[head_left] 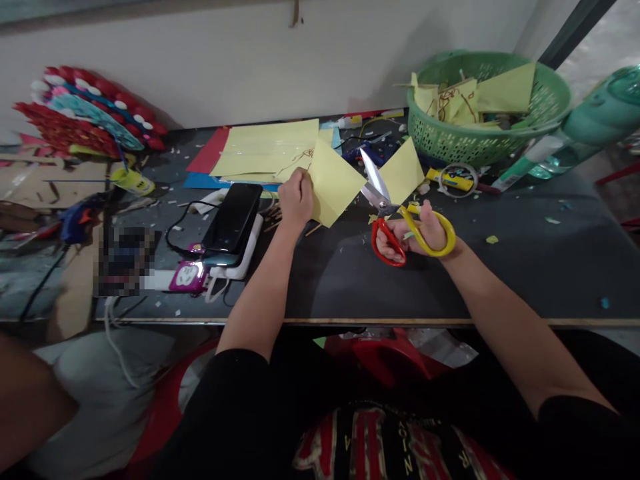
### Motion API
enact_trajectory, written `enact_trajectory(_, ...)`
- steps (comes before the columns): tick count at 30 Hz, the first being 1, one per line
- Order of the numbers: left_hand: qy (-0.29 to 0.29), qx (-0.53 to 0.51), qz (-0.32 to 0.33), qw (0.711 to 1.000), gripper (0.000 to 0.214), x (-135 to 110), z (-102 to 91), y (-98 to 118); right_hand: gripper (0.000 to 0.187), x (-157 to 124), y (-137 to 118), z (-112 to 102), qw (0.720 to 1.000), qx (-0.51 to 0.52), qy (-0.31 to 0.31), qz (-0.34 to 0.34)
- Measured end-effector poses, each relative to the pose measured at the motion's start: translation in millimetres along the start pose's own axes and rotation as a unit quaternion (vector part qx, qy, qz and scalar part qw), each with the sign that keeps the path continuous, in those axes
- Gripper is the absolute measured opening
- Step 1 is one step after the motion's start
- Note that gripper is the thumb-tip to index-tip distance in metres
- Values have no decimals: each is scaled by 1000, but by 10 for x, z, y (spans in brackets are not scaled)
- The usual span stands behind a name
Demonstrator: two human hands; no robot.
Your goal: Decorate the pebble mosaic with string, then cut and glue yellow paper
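My left hand [296, 199] is closed on the edge of a yellow sheet of paper [334, 183], which stands off the table to the right of my fist. In my right hand [417, 233] is a pair of scissors [383, 201] with one red and one yellow handle loop. The blades are spread and point up and left, close to the right corner of the sheet. A second yellow paper piece [404, 172] lies behind the blades. Further yellow sheets [267, 143], with brown line drawing near one edge, lie behind my left hand.
A green basket [490, 143] with yellow paper pieces stands at the back right, beside a teal bottle [600, 123]. A tape roll [459, 180] lies before it. On the left are phones [233, 217], cables, a glue gun [83, 217] and a red-blue decoration [95, 113]. A person sits at far left.
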State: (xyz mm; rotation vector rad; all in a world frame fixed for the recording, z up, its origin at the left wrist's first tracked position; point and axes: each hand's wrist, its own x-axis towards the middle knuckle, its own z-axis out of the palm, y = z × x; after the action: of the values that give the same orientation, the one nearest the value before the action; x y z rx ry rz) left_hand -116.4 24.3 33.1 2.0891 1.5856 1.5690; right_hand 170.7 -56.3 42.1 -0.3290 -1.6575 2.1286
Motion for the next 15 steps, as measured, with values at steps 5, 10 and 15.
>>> enact_trajectory(5,0,-4,15,1000,40,22,-30,-36,88,-56,61,-63,997,-67,28,2)
enact_trajectory(10,13,1,24,1000,40,26,-53,-1,81,-25,65,-28,996,-75,44,-24)
enact_trajectory(15,17,-14,24,999,39,28,-47,20,75,-9,44,23,995,-55,65,-44)
